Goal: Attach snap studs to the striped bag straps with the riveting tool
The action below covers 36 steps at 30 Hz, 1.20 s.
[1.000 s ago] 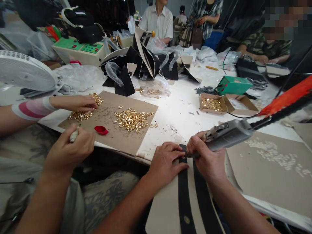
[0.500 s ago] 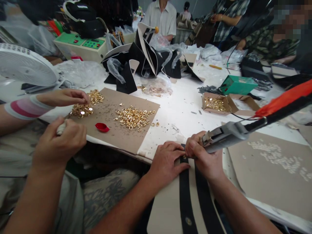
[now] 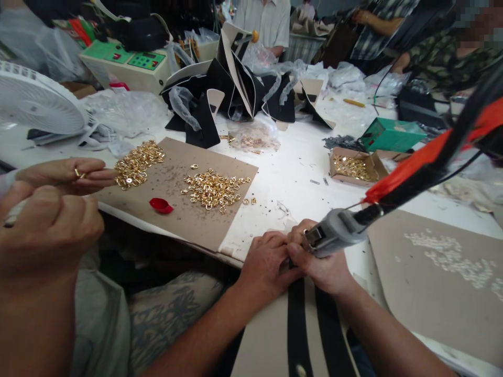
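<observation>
My right hand (image 3: 328,269) is closed around the front end of a grey power screwdriver (image 3: 336,233), which slants down to the left. My left hand (image 3: 263,262) presses on the far end of a beige panel (image 3: 257,340) with black strips (image 3: 299,319), its thumb and fingers drawn together against my right fingers. The screwdriver's tip and the spot under it are hidden by my hands. A small round metal fitting (image 3: 301,370) shows on the left strip near the bottom edge.
On a brown board (image 3: 236,220) lie piles of gold buckles (image 3: 214,188) and a red dish (image 3: 161,205). At left, a co-worker's hand (image 3: 58,175) holds a small gold piece, the other a pale handle. Fan (image 3: 39,99), green box (image 3: 393,135) and parts carton (image 3: 351,165) stand farther back.
The screwdriver has moved left and slightly down, its cable swinging left. My fingers have drawn closer, covering the strip's end. The co-worker's hands have moved left, one away from the gold pile.
</observation>
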Tool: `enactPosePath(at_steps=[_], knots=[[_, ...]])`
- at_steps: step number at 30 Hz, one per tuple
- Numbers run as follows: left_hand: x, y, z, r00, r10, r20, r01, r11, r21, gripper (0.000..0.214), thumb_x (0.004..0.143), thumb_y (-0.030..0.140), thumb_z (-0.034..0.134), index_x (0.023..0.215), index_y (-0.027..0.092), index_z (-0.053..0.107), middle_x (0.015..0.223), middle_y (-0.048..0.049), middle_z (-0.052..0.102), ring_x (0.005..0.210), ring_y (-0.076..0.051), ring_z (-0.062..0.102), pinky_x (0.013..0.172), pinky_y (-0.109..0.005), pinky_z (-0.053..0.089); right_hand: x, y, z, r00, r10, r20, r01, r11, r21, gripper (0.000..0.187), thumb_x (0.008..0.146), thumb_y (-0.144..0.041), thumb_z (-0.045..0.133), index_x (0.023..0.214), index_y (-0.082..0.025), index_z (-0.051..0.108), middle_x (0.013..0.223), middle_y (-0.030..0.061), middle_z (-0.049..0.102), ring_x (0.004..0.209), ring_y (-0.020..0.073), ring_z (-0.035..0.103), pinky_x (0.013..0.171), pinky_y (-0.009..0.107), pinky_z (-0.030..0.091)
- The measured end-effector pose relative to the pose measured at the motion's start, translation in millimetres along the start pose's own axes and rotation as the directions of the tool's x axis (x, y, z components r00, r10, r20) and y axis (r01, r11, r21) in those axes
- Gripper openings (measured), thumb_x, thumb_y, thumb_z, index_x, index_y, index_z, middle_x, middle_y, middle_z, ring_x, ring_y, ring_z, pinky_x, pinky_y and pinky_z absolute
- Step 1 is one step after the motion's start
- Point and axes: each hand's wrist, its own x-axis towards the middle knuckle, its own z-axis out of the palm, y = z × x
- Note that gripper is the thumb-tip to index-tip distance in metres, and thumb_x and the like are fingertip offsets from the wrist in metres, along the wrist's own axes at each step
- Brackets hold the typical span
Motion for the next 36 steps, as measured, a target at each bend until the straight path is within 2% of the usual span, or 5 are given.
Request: enactPosePath(at_steps=[15,19,22,29,36], knots=[[-2,4,-5.7,0.997,0.066,-0.044,-0.066,0.998,0.019,0.035,0.076,0.035,0.089,0.108,0.027,0.077,0.122,-0.0036,0.072,0.122,-0.028,0.059,0.104,-0.045,0.045,-20,-31,-13,0.868,0.047,-0.494,0.013,0.993,0.116,0.045,0.082,-0.056,0.076,0.101,-0.016,0.067,0.058,-0.0028,0.057,0.053,0.015,0.055,0.052,0.027,0.046],[-3,4,-4.9,0.996,0.067,-0.065,-0.067,0.998,-0.001,0.034,0.075,0.033,0.089,0.106,0.026,0.078,0.122,-0.0037,0.073,0.121,-0.027,0.061,0.105,-0.044,0.046,-76,-54,-53,0.753,0.111,-0.649,-0.243,0.963,-0.117,0.061,0.079,-0.061,0.076,0.119,-0.016,0.067,0.073,0.0038,0.069,0.066,0.0226,0.065,0.061,0.033,0.052],[-4,4,-6.3,0.995,0.081,-0.061,-0.081,0.997,-0.004,0.033,0.075,0.033,0.088,0.106,0.026,0.079,0.122,-0.0044,0.073,0.12,-0.027,0.062,0.106,-0.043,0.047,-131,-41,-86,0.674,0.196,-0.712,-0.543,0.786,-0.297,0.061,0.078,-0.069,0.067,0.107,-0.015,0.069,0.08,0.0095,0.073,0.08,0.0319,0.069,0.071,0.041,0.054],[-4,14,-18.2,0.995,0.1,-0.024,-0.098,0.993,0.072,0.026,0.079,0.028,0.08,0.105,0.025,0.08,0.122,-0.0086,0.073,0.119,-0.03,0.063,0.104,-0.046,0.049,-222,24,-135,0.738,0.08,-0.67,-0.522,0.698,-0.491,0.068,0.083,-0.061,0.058,0.138,-0.02,0.056,0.135,0.015,0.068,0.129,0.0367,0.06,0.111,0.047,0.044],[-22,16,-32.3,0.969,-0.022,-0.246,-0.028,0.98,-0.196,0.03,0.084,0.043,0.07,0.106,0.023,0.078,0.119,-0.0111,0.074,0.115,-0.03,0.067,0.106,-0.046,0.051,-254,6,-87,0.594,-0.021,-0.804,-0.441,0.828,-0.347,0.071,0.078,-0.07,0.064,0.129,-0.02,0.063,0.126,0.0166,0.069,0.117,0.0376,0.066,0.103,0.047,0.052]])
